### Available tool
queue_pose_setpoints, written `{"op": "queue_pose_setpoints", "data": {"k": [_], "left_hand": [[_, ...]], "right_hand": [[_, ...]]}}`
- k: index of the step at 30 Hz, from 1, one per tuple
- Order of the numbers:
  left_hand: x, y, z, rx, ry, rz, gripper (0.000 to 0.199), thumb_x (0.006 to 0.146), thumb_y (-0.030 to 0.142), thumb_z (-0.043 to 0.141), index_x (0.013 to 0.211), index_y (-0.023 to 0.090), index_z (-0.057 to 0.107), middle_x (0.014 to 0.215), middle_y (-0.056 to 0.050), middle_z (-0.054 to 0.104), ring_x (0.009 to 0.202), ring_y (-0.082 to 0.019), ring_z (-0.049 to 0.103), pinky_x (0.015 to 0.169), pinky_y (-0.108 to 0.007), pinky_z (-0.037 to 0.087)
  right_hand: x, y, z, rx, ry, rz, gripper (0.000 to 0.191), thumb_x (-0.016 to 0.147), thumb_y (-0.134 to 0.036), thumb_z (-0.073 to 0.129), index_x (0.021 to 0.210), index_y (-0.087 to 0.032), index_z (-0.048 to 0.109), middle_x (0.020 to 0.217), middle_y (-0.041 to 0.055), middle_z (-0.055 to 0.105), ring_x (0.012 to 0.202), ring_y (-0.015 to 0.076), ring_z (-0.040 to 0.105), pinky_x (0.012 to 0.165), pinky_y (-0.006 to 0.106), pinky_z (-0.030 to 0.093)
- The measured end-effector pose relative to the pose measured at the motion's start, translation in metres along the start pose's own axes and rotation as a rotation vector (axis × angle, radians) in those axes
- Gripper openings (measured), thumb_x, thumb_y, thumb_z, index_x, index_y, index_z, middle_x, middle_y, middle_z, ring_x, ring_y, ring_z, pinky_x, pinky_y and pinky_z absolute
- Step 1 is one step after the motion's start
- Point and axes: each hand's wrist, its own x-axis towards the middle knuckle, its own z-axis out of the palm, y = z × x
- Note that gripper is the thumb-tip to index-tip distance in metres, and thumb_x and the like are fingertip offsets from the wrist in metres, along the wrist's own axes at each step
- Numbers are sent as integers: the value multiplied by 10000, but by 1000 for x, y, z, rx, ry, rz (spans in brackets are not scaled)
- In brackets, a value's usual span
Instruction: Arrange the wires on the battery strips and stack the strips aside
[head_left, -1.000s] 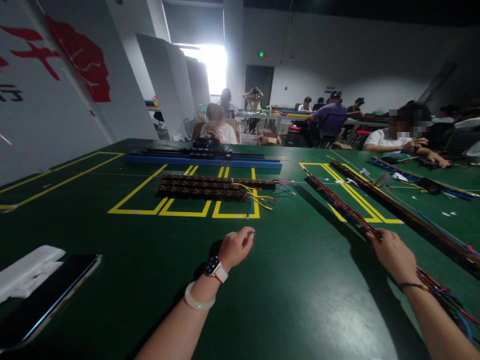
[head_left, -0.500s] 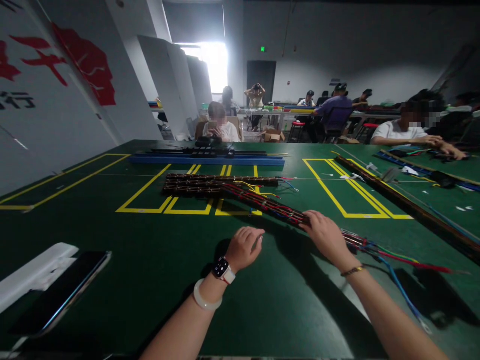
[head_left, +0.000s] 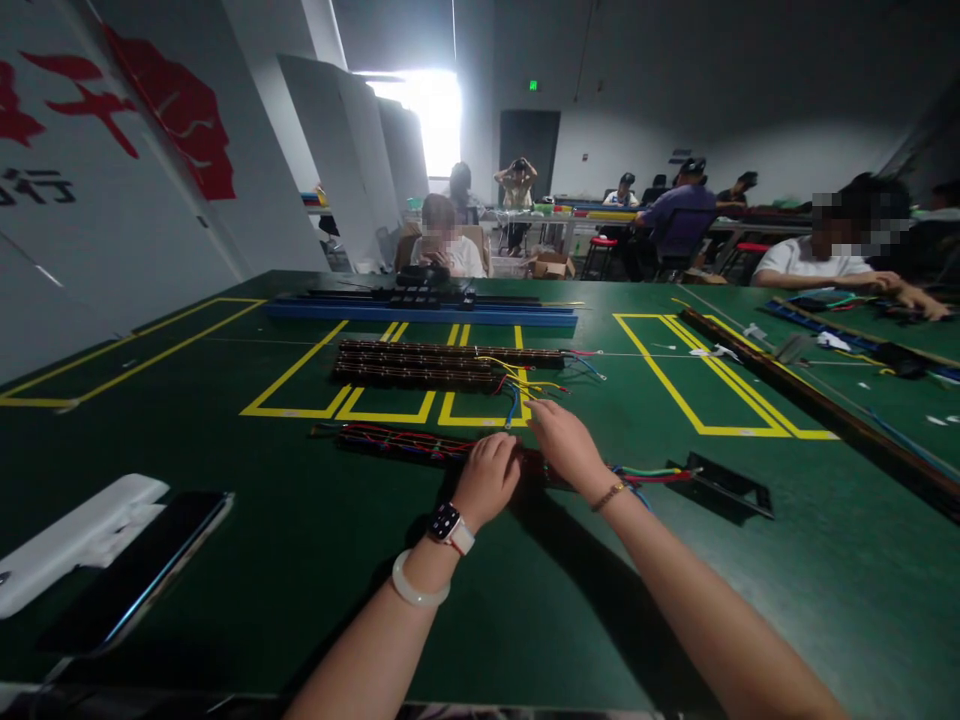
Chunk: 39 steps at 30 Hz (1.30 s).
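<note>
Since the wired bar (head_left: pixel 397 443) swung crosswise, both hands (head_left: pixel 489 482) (head_left: pixel 564 442) at it

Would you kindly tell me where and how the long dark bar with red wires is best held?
I'd grip the long dark bar near its middle, coming from above: it stretches crosswise over the green tabletop, and red, green and blue wires trail from its right end, likely a poor hold.
</note>
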Motion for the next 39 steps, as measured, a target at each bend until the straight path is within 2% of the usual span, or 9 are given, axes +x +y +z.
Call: {"op": "queue_pose_setpoints", "data": {"k": [5,8,11,15,18,23,30,34,39], "left_hand": [[0,-3,4,21,-152,12,373,908,389,452,1211,184,522,1217,-76,595,1197,-213,500,1104,-453,297],[1,-3,3,21,-194,13,383,909,430,438,1174,177,550,1179,-70,619,1144,-194,539,1125,-448,259],[1,-4,3,4,-212,7,380,909,427,439,1159,167,558,1172,-70,622,1124,-192,550,1123,-447,256],[1,-5,3,-38,-196,1,359,916,414,429,1138,172,573,1159,-72,629,1109,-186,558,1114,-449,262],[1,-4,2,-62,-171,-17,349,922,406,414,1114,174,591,1134,-74,640,1089,-186,566,1107,-451,270],[4,-1,-4,-35,-65,-86,316,932,352,394,1084,165,599,1088,-76,654,1061,-193,574,1105,-459,273],[5,0,-9,10,31,-72,271,928,282,389,1033,174,614,1044,-65,669,1027,-189,585,1079,-436,315],[5,-11,-8,27,61,-179,291,939,273,347,970,165,616,976,-79,674,961,-196,599,1030,-442,363],[6,-26,-6,-37,97,-306,304,950,283,313,941,173,596,936,-83,669,928,-210,601,986,-453,390]], "right_hand": [[-47,53,-31,-86,-30,39,354,938,-330,415,1212,-151,550,1110,122,639,1009,242,605,875,369,456],[-78,81,-39,-196,-139,-1,413,917,-432,446,1202,-153,554,1071,124,655,963,254,620,855,389,455],[-98,97,-37,-328,-252,0,468,849,-514,530,1118,-135,580,1006,137,665,910,275,627,804,395,455],[-103,106,-33,-448,-369,38,380,777,-491,632,909,-137,604,864,125,663,833,285,629,701,357,442],[-96,108,-33,-421,-413,-13,302,802,-442,625,855,-146,598,844,109,660,815,261,632,690,329,433],[-79,88,-30,-362,-416,-22,246,858,-389,567,871,-143,578,868,104,648,830,245,633,651,298,433],[-32,16,2,-195,-364,23,261,836,-385,579,957,-154,552,945,97,633,785,233,646,621,295,446],[-4,-21,27,-76,-351,41,249,804,-338,620,959,-154,554,968,99,636,858,228,639,693,288,462],[9,-46,42,-46,-321,32,266,847,-297,554,1037,-111,543,1005,130,624,865,225,625,712,299,476]]}}
